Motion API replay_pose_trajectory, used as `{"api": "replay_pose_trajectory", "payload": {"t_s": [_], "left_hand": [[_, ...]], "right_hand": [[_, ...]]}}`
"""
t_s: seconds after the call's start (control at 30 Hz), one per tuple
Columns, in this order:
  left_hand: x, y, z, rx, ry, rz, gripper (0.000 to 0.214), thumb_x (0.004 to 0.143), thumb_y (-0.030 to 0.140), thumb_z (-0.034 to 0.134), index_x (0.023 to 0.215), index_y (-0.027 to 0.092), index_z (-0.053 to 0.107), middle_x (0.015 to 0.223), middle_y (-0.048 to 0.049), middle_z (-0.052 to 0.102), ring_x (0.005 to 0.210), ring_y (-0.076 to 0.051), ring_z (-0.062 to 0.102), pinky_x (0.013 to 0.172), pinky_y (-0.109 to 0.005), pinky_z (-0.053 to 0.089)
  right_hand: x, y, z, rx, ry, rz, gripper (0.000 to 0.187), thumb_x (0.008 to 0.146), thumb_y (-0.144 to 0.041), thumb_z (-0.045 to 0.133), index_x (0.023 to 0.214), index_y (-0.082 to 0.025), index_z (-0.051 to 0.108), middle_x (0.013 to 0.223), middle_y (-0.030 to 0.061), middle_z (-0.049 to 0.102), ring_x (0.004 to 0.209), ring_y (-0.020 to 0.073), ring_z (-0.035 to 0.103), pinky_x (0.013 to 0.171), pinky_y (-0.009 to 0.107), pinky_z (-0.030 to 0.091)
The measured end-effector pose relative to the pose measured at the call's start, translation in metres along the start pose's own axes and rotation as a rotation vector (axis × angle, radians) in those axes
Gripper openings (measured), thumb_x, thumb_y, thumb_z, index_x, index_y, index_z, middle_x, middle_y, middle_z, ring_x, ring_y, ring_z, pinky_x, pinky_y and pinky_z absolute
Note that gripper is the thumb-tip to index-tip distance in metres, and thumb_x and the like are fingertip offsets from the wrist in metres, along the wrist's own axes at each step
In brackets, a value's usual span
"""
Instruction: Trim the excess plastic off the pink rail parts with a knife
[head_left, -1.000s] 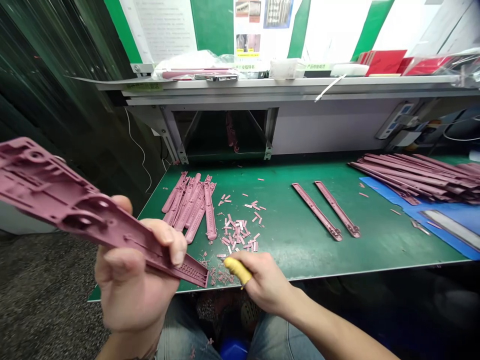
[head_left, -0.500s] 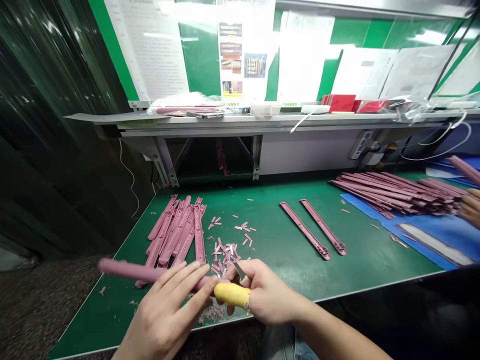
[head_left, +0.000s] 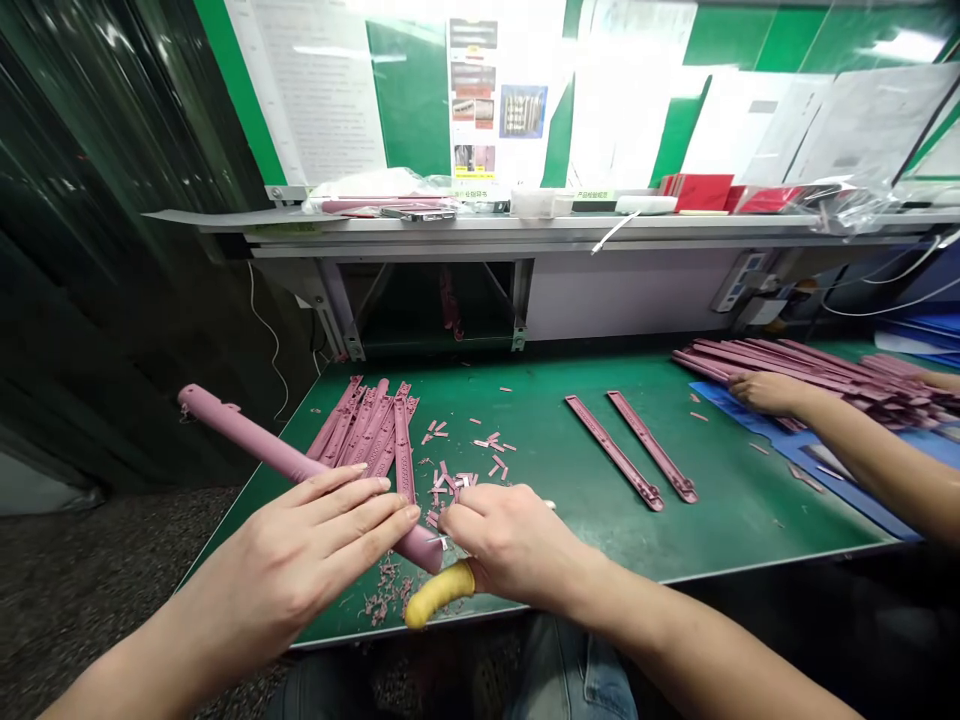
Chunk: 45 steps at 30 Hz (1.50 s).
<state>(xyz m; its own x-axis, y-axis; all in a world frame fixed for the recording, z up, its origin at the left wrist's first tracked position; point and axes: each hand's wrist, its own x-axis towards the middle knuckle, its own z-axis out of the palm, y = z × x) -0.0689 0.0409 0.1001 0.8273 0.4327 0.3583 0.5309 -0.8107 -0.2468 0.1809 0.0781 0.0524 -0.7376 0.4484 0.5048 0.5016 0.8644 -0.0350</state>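
My left hand (head_left: 292, 555) is wrapped around a long pink moulded plastic part (head_left: 247, 435), whose far end points up and to the left over the edge of the green mat. Its near end lies under my right hand (head_left: 510, 545). That hand grips a small knife, mostly hidden by the fingers, with a thin blade tip (head_left: 439, 538) touching or almost touching the part. A yellow finger cot (head_left: 439, 593) covers my right thumb. Pink plastic shavings (head_left: 382, 590) lie beneath my hands.
A pile of pink parts (head_left: 367, 435) and scattered pink offcuts (head_left: 465, 480) lie on the green mat (head_left: 600, 540). Two single parts (head_left: 615, 450) lie to the right. A co-worker's hand (head_left: 765, 393) touches a large stack (head_left: 817, 380) on a blue sheet (head_left: 825, 460). A shelf (head_left: 525, 225) runs behind.
The pink part has swung so its far end points up-left, and my left hand has shifted along it. A co-worker's hand has moved in over the stack at the right.
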Motion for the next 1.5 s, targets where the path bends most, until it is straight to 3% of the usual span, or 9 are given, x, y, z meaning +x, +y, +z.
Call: {"api": "replay_pose_trajectory", "payload": {"t_s": [0.1,0.27,0.43,0.67,0.87,1.1,1.3,1.5], "left_hand": [[0.007,-0.001,-0.009,0.021,0.023,0.019,0.061,0.089,0.007,0.043,0.147,0.023,0.033,0.127,-0.0054,0.064,0.116,-0.024,0.060,0.110,-0.045,0.034],[0.004,0.000,-0.014,0.069,0.043,0.056,0.059,0.087,0.007,0.042,0.144,0.022,0.038,0.125,-0.0066,0.065,0.114,-0.024,0.061,0.110,-0.048,0.033],[-0.014,0.014,-0.005,0.122,0.094,-0.079,0.066,0.084,0.005,0.048,0.146,0.018,0.034,0.128,-0.0088,0.063,0.119,-0.028,0.058,0.109,-0.046,0.036],[-0.017,0.028,0.000,0.100,0.104,-0.209,0.068,0.080,0.009,0.057,0.145,0.017,0.037,0.129,-0.0090,0.063,0.114,-0.025,0.060,0.106,-0.037,0.040],[-0.015,0.033,0.004,0.021,0.129,-0.258,0.068,0.082,0.012,0.059,0.146,0.019,0.036,0.127,-0.0068,0.064,0.112,-0.023,0.062,0.100,-0.034,0.047],[-0.006,0.050,0.002,-0.161,0.145,-0.367,0.056,0.084,0.017,0.059,0.138,0.018,0.045,0.123,-0.0066,0.067,0.101,-0.017,0.068,0.086,-0.021,0.054],[0.002,0.059,-0.002,-0.224,0.128,-0.482,0.058,0.086,0.019,0.059,0.140,0.029,0.039,0.125,0.0009,0.065,0.101,-0.015,0.068,0.092,-0.018,0.050],[-0.006,0.066,0.016,-0.224,0.132,-0.658,0.055,0.085,0.029,0.061,0.137,0.034,0.043,0.128,0.0029,0.064,0.099,-0.016,0.069,0.084,-0.015,0.052]], "right_hand": [[0.005,0.002,-0.001,-0.031,-0.003,-0.041,0.029,0.091,-0.038,0.057,0.070,-0.019,0.051,0.063,-0.0022,0.054,0.052,0.0109,0.046,0.046,0.027,0.019],[0.005,0.004,-0.005,-0.013,-0.022,-0.101,0.023,0.091,-0.029,0.057,0.072,-0.019,0.051,0.066,-0.0015,0.056,0.054,0.0114,0.049,0.048,0.027,0.023],[0.003,0.000,-0.008,0.001,0.036,-0.136,0.023,0.092,-0.022,0.050,0.070,-0.020,0.050,0.064,-0.0016,0.053,0.054,0.0119,0.043,0.048,0.028,0.023],[0.007,0.000,-0.013,-0.022,0.067,-0.041,0.023,0.094,-0.029,0.046,0.075,-0.018,0.054,0.065,-0.0001,0.052,0.053,0.0130,0.040,0.047,0.028,0.022],[0.008,0.001,-0.016,-0.013,0.051,-0.091,0.020,0.091,-0.022,0.047,0.071,-0.019,0.050,0.064,-0.0009,0.051,0.054,0.0122,0.039,0.049,0.028,0.022],[0.004,-0.002,-0.006,0.003,0.130,-0.065,0.024,0.092,-0.025,0.047,0.068,-0.019,0.049,0.063,-0.0013,0.049,0.053,0.0124,0.036,0.049,0.028,0.020],[0.005,-0.002,0.000,-0.004,0.183,0.012,0.024,0.091,-0.030,0.049,0.070,-0.018,0.051,0.064,-0.0010,0.048,0.054,0.0123,0.037,0.050,0.028,0.019],[0.005,-0.004,0.008,-0.059,0.240,-0.003,0.029,0.093,-0.025,0.043,0.065,-0.019,0.047,0.060,-0.0007,0.048,0.052,0.0132,0.034,0.050,0.029,0.019]]}}
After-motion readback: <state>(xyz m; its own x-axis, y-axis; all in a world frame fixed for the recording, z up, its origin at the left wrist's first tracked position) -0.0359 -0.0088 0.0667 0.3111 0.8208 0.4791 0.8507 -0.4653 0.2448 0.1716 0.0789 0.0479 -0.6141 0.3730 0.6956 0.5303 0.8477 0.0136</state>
